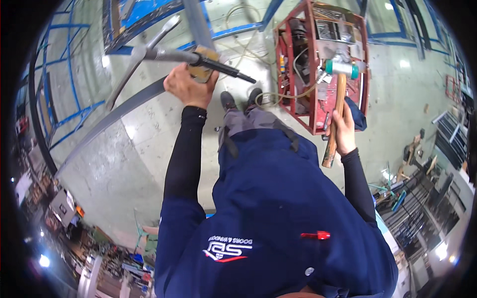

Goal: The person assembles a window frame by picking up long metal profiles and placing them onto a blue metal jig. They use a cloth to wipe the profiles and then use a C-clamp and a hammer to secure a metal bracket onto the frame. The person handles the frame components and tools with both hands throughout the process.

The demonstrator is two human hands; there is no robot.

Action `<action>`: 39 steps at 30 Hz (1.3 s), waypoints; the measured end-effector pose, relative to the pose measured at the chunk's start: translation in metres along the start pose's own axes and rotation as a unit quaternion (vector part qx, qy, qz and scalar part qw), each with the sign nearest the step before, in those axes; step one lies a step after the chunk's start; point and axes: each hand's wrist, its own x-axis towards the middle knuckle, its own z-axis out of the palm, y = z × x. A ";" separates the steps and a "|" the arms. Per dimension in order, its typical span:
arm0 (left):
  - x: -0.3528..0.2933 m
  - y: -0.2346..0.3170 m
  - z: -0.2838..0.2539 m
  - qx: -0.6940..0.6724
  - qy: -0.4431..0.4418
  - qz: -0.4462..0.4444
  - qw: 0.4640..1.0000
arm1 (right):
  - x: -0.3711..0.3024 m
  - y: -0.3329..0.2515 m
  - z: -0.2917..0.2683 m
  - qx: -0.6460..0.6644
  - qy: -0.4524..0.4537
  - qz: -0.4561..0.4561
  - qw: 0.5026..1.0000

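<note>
My right hand (345,130) is closed around the wooden handle of a mallet (341,69). The mallet's head, pale in the middle with green faces, is up over a red cart. My left hand (191,87) is wrapped round a tan block (203,63), which looks like wood. The block sits against a dark metal bar assembly (164,53). That assembly has a grey ribbed section, a black end pointing right and a grey crosspiece at its left. Whether my left fingers also touch the bar is hidden.
The red cart (314,64) at far right holds tools and loose parts, and a hose (271,95) trails from it. Blue frames (74,74) stand left and behind. A long curved-looking dark profile (114,111) runs left. Metal stock (417,208) is piled at right.
</note>
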 end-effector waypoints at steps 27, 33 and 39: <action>0.010 0.008 -0.013 -0.038 -0.031 -0.075 0.996 | 0.068 -0.172 0.224 0.007 -0.330 0.176 0.927; 0.006 -0.001 -0.020 -0.055 -0.055 -0.033 0.996 | 0.061 -0.117 0.124 -0.066 -0.173 0.075 0.980; 0.005 0.004 -0.015 -0.037 -0.077 -0.061 0.994 | 0.072 0.022 0.006 -0.145 0.072 0.045 0.986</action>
